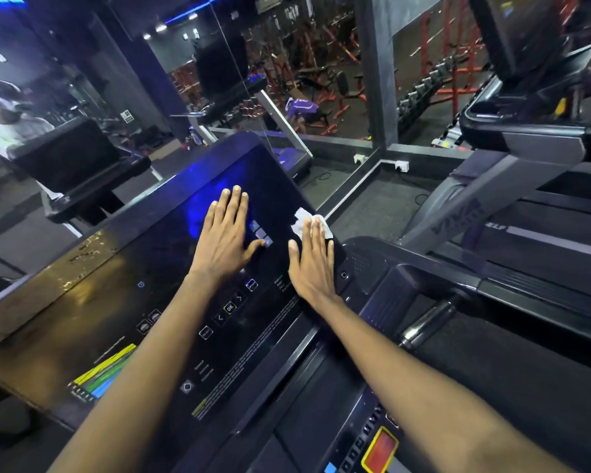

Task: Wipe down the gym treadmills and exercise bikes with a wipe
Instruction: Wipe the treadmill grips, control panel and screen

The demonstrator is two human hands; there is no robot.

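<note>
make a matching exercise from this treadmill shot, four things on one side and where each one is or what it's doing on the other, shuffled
Column A
1. left hand
2. right hand
3. wipe
4. red button

Column B
a. yellow-framed, at the bottom edge of the view
b. flat on the console screen, fingers straight, beside the blue glow
c. white, showing past the fingertips near the screen's right edge
d. fingers straight, pressing the wipe onto the screen

Pairs: 1-b, 2-d, 3-c, 4-a
</note>
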